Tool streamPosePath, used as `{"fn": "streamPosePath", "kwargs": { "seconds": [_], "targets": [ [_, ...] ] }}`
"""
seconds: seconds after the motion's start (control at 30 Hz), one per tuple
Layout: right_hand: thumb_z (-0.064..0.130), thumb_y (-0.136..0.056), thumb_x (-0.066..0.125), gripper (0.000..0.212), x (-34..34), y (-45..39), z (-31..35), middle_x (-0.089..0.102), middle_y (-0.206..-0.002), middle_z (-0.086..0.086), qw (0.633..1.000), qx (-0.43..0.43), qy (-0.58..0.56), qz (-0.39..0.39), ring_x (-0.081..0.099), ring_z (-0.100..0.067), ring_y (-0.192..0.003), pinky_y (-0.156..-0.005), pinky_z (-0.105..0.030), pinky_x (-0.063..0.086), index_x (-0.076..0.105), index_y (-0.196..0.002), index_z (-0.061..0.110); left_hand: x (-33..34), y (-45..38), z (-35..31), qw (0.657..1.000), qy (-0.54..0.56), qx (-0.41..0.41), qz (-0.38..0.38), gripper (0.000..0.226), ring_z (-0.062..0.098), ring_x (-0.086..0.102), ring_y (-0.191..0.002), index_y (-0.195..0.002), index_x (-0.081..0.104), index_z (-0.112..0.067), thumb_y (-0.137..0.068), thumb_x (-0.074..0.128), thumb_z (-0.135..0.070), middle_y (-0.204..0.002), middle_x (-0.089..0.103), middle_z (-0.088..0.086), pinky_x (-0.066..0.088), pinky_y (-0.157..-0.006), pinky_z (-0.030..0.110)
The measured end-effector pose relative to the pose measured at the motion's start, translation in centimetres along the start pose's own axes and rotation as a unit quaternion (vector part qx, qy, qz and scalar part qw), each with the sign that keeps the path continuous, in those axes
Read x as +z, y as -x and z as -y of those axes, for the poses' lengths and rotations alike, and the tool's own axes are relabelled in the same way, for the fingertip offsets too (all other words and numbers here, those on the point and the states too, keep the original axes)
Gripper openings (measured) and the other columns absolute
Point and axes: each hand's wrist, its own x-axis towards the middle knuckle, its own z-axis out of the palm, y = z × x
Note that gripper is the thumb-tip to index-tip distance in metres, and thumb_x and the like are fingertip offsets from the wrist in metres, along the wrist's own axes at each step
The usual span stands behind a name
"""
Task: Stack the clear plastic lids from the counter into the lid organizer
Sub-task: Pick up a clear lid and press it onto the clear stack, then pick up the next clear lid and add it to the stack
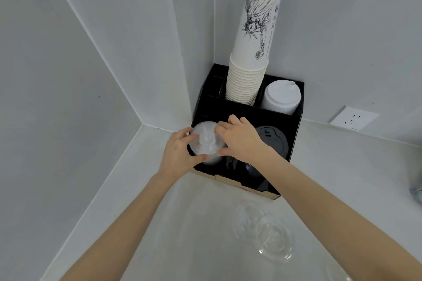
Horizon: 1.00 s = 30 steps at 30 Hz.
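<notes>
A black lid organizer (294,128) stands in the counter's corner. Its front left compartment holds a stack of clear plastic lids (206,141). My left hand (178,150) grips the stack's left rim with thumb and fingers. From the right, my right hand (239,138) holds the same stack, fingers over the top and thumb at the front edge. Two more clear plastic lids (271,238) lie overlapping on the counter in front of the organizer, under my right forearm.
Black lids (275,141) fill the front right compartment. A tall stack of white paper cups (251,64) and white lids (283,97) sit in the back compartments. A wall socket (354,118) is at the right. Grey walls close the corner behind and to the left.
</notes>
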Motion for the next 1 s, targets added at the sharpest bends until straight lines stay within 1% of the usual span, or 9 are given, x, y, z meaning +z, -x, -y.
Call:
{"fn": "streamPosePath", "kwargs": {
  "seconds": [0.13, 0.23, 0.3, 0.37, 0.43, 0.57, 0.7, 0.87, 1.0],
  "targets": [
    [0.041, -0.081, 0.060, 0.052, 0.3, 0.1, 0.2, 0.055, -0.122, -0.009, 1.000, -0.005, 0.007, -0.014, 0.040, -0.030, -0.112, -0.087, -0.039, 0.034, 0.048, -0.119, 0.008, -0.2, 0.2, -0.2, 1.000, -0.002, -0.010, 0.014, 0.053, 0.027, 0.048, -0.111, -0.110, 0.060, -0.009, -0.062, 0.080, -0.023, -0.135, 0.045, 0.013, 0.031, -0.094, 0.026],
    [0.041, -0.079, 0.062, 0.052, 0.0, 0.5, 0.3, 0.057, -0.118, -0.012, 0.999, -0.005, 0.010, -0.038, 0.042, -0.032, -0.111, -0.087, -0.041, 0.036, 0.051, -0.117, 0.007, -0.6, 0.2, -0.5, 1.000, -0.006, -0.008, 0.028, 0.056, 0.026, 0.048, -0.110, -0.112, 0.058, -0.010, -0.062, 0.080, -0.025, -0.138, 0.040, 0.013, 0.034, -0.097, 0.029],
    [0.041, -0.080, 0.061, 0.056, -0.5, 0.9, 0.2, 0.054, -0.122, -0.012, 0.999, 0.001, 0.001, -0.049, 0.040, -0.032, -0.114, -0.090, -0.041, 0.035, 0.047, -0.122, 0.008, -1.0, 0.3, -0.9, 1.000, -0.009, -0.010, 0.023, 0.058, 0.026, 0.046, -0.114, -0.114, 0.056, -0.011, -0.063, 0.079, -0.027, -0.139, 0.039, 0.012, 0.036, -0.100, 0.033],
    [0.040, -0.081, 0.060, 0.057, -1.2, 1.7, 0.2, 0.054, -0.125, -0.011, 0.997, 0.009, -0.013, -0.069, 0.039, -0.032, -0.116, -0.091, -0.041, 0.034, 0.045, -0.126, 0.008, -1.2, 0.6, -1.3, 1.000, -0.010, -0.009, 0.010, 0.059, 0.026, 0.044, -0.120, -0.115, 0.055, -0.012, -0.063, 0.079, -0.028, -0.137, 0.041, 0.011, 0.035, -0.101, 0.034],
    [0.036, -0.080, 0.063, 0.053, -2.0, 2.9, 0.1, 0.057, -0.122, -0.011, 0.994, 0.016, -0.027, -0.102, 0.042, -0.033, -0.115, -0.090, -0.042, 0.036, 0.049, -0.122, 0.008, -1.3, 1.3, -2.0, 1.000, -0.005, 0.007, -0.003, 0.058, 0.026, 0.044, -0.120, -0.114, 0.055, -0.013, -0.063, 0.079, -0.029, -0.134, 0.045, 0.010, 0.035, -0.099, 0.033],
    [0.026, -0.073, 0.072, 0.041, -3.0, 6.2, 0.3, 0.067, -0.107, -0.011, 0.983, 0.026, -0.060, -0.174, 0.054, -0.036, -0.104, -0.081, -0.043, 0.045, 0.060, -0.108, 0.007, -1.0, 2.9, -3.8, 0.999, 0.018, 0.038, -0.010, 0.053, 0.027, 0.049, -0.113, -0.109, 0.057, -0.014, -0.065, 0.076, -0.036, -0.121, 0.056, 0.009, 0.041, -0.095, 0.038],
    [0.022, -0.077, 0.070, 0.031, -3.0, 10.8, 0.5, 0.068, -0.106, -0.006, 0.967, 0.057, -0.116, -0.221, 0.052, -0.030, -0.103, -0.083, -0.040, 0.045, 0.061, -0.105, 0.010, 0.0, 5.8, -6.1, 0.997, 0.041, 0.063, 0.005, 0.045, 0.025, 0.052, -0.108, -0.106, 0.059, -0.016, -0.068, 0.072, -0.036, -0.110, 0.062, 0.007, 0.043, -0.092, 0.041],
    [0.016, -0.081, 0.067, 0.019, -0.7, 17.3, 0.9, 0.070, -0.099, -0.004, 0.944, 0.118, -0.218, -0.216, 0.055, -0.024, -0.096, -0.084, -0.031, 0.045, 0.064, -0.099, 0.011, 3.2, 9.9, -7.4, 0.989, 0.078, 0.084, 0.094, 0.035, 0.019, 0.053, -0.106, -0.107, 0.059, -0.017, -0.074, 0.070, -0.024, -0.111, 0.063, 0.003, 0.042, -0.094, 0.032],
    [0.017, -0.082, 0.065, 0.019, 3.1, 21.2, 1.3, 0.069, -0.102, -0.005, 0.936, 0.173, -0.272, -0.139, 0.055, -0.025, -0.099, -0.085, -0.033, 0.046, 0.063, -0.101, 0.011, 6.3, 12.7, -7.5, 0.982, 0.069, 0.072, 0.159, 0.039, 0.019, 0.052, -0.109, -0.107, 0.058, -0.018, -0.071, 0.072, -0.025, -0.117, 0.059, 0.002, 0.042, -0.097, 0.033]
  ]
}}
